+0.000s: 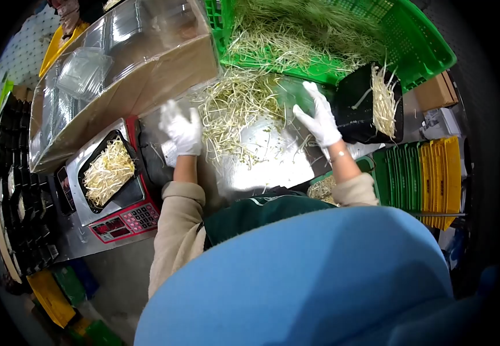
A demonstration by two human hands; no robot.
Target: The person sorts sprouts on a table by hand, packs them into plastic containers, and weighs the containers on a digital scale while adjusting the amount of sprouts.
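Note:
My left hand point(182, 130), in a white glove, is raised left of a loose pile of bean sprouts point(238, 109) on the metal table point(270, 167). Its fingers are spread and it holds nothing. On the pile's right side my gloved right hand point(319, 115) is also empty, thumb and fingers apart. A black tray point(95, 199) heaped with sprouts point(110, 172) rests on a red scale point(129, 222) at the left. Right of my right hand lies a black tray or stack of trays point(353, 106) with a bunch of sprouts point(383, 106) along its right side.
A green crate point(420, 49) with more sprouts stands behind the pile. At the back left is a cardboard box point(140, 83) of clear plastic containers. Stacked black trays point(28, 196) line the far left, and green and yellow crates point(441, 181) the right. Another person's hand point(68, 17) shows top left.

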